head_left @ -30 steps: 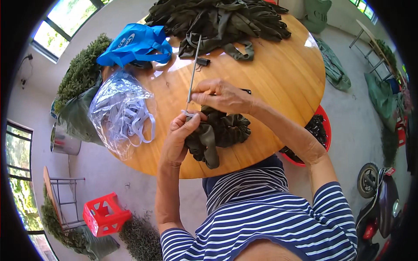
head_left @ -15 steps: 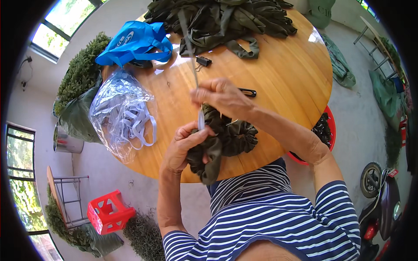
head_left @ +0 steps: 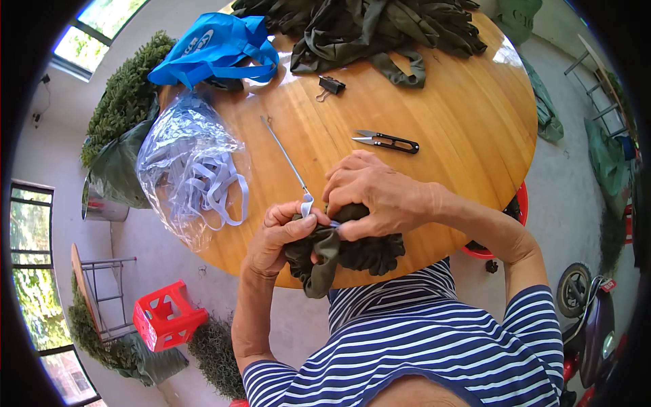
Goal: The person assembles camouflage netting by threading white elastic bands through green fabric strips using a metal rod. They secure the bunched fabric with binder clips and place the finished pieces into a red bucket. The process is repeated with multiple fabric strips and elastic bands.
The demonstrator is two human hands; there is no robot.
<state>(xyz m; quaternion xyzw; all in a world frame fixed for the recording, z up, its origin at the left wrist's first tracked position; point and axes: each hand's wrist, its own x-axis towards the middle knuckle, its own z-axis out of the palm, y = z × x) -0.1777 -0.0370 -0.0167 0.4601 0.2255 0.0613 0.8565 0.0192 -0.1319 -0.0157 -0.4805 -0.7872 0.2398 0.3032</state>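
A gathered tube of dark green fabric (head_left: 369,254) is bunched at the table's near edge. My left hand (head_left: 277,239) is closed on its left end, thumb and fingers pinching the cloth. From that pinch a short loop of white elastic band (head_left: 307,205) comes up to the end of a thin metal rod (head_left: 285,157), which slants away to the upper left. My right hand (head_left: 380,197) bends over the fabric. Its thumb and fingers pinch a bit of the white elastic close to the left fingertips; the fingertips partly hide it.
Black thread snips (head_left: 386,141) and a black binder clip (head_left: 331,86) lie on the round wooden table (head_left: 468,129). A clear plastic bag (head_left: 186,139) of white elastic and a blue bag (head_left: 213,51) are at left. Dark green cloth strips (head_left: 386,30) are heaped at the far side.
My right hand has come down from the rod to the fabric beside my left hand. The rod, let go, now slants left. The snips, partly covered before, show fully.
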